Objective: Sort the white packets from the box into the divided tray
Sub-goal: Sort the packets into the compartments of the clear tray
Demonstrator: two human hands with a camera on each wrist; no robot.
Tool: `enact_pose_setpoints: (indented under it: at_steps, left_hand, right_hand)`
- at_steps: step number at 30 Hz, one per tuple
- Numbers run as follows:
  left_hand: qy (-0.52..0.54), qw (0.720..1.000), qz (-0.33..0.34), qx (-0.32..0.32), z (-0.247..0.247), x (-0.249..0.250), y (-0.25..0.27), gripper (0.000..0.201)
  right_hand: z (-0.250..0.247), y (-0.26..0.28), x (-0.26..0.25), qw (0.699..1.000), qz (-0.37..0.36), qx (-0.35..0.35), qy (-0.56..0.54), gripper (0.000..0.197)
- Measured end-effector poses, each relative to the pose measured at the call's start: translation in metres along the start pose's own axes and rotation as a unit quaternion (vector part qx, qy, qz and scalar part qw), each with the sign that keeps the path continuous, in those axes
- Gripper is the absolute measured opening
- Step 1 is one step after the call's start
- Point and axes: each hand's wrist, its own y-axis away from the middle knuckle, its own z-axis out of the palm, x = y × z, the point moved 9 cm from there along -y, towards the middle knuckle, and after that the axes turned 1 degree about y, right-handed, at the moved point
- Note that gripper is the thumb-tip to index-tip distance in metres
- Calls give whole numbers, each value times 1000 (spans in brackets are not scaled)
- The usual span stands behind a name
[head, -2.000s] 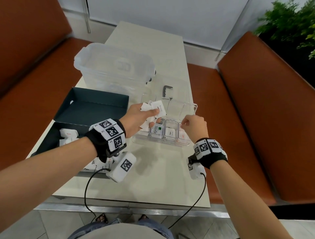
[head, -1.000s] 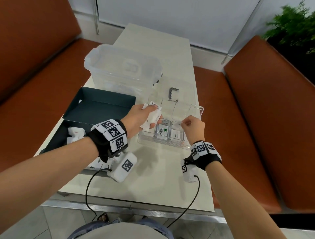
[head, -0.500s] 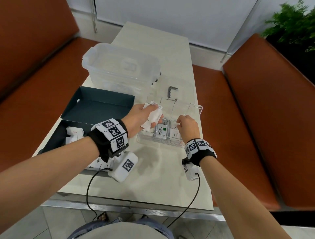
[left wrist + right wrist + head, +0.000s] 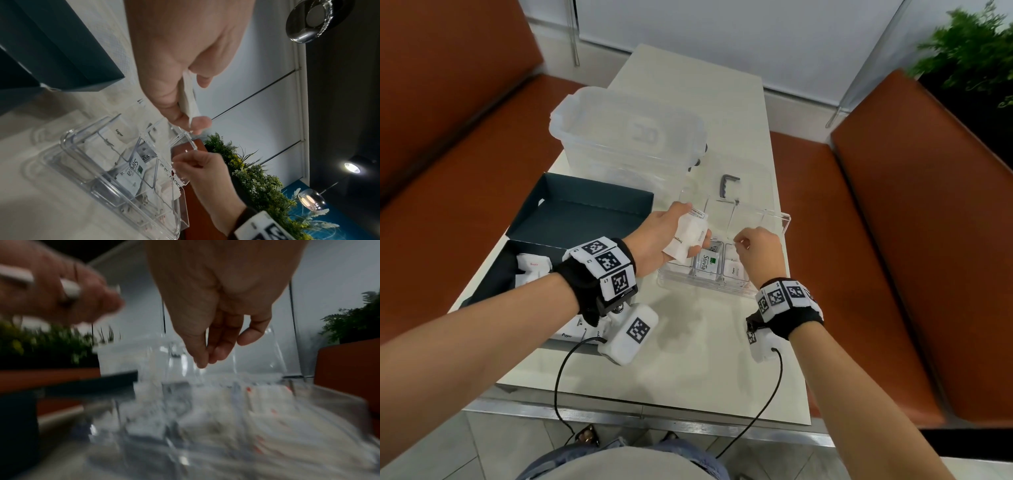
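Observation:
My left hand [image 4: 674, 228] grips a small stack of white sugar packets [image 4: 688, 236] just above the left end of the clear divided tray [image 4: 774, 219]. The left wrist view shows the packets [image 4: 188, 100] edge-on between thumb and fingers. My right hand [image 4: 743, 241] hovers over the tray's right compartments. Its fingers [image 4: 218, 350] point down, close together, with nothing seen between them. A Stevia packet [image 4: 708, 265] stands in the middle compartment, with white packets in the compartments on either side. More white packets [image 4: 532, 269] lie in the dark teal box [image 4: 585, 212] at left.
A large clear plastic tub [image 4: 626, 137] stands behind the box and tray. A small dark metal bracket [image 4: 727, 183] lies on the table behind the tray. Orange benches flank the table. Wrist-camera cables hang over the table's near edge.
My right hand has shifted a little left over the tray's right compartments. The left hand has stayed above the tray's left end with the packets in it.

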Motion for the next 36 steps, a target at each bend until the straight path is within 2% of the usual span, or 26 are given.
enact_pose_setpoints:
  at_steps: [3, 6, 10, 14, 18, 20, 23, 25, 28, 30, 32, 35, 36]
  left_hand:
    - [44, 999, -25, -7, 1, -5, -1, 41]
    - [67, 997, -40, 1, 3, -9, -2, 39]
    - [49, 998, -32, 9, 8, -10, -4, 28]
    - [15, 1000, 21, -3, 16, -1, -4, 29]
    - [31, 996, 60, 54, 4, 4, -8, 33]
    - [46, 993, 73, 83, -1, 5, -9, 34]
    - [60, 987, 94, 113, -9, 9, -9, 25]
    - [80, 985, 103, 115, -12, 12, -9, 17]
    - [67, 985, 96, 126, -21, 15, -8, 10]
    - [44, 987, 104, 118, -25, 19, -8, 11]
    - [14, 990, 106, 94, -26, 20, -5, 20]
    - [-35, 993, 97, 50, -24, 17, 0, 31]
    - [-45, 993, 99, 45, -24, 16, 1, 32]
  right_hand:
    - [-28, 10, -18, 983, 4, 51, -178, 14]
    - [-37, 17, -38, 959, 12, 27, -283, 9]
    - [-37, 22, -54, 951, 2, -7, -308, 28]
    - [-32, 26, -57, 957, -1, -23, -288, 37]
    - [-27, 27, -63, 956, 11, -51, -287, 43]
    - [-18, 30, -64, 937, 47, -77, -336, 53]
    - [2, 37, -64, 876, 127, -114, -452, 57]
    - [9, 37, -66, 837, 147, -116, -514, 46]
    - [7, 30, -66, 817, 138, -115, -547, 25]
    - [2, 24, -62, 834, 143, -115, -520, 15]
    - [-5, 17, -59, 868, 139, -116, -463, 7]
    - [-20, 7, -70, 933, 53, -122, -334, 11]
    - [-24, 5, -75, 944, 23, -126, -305, 12]
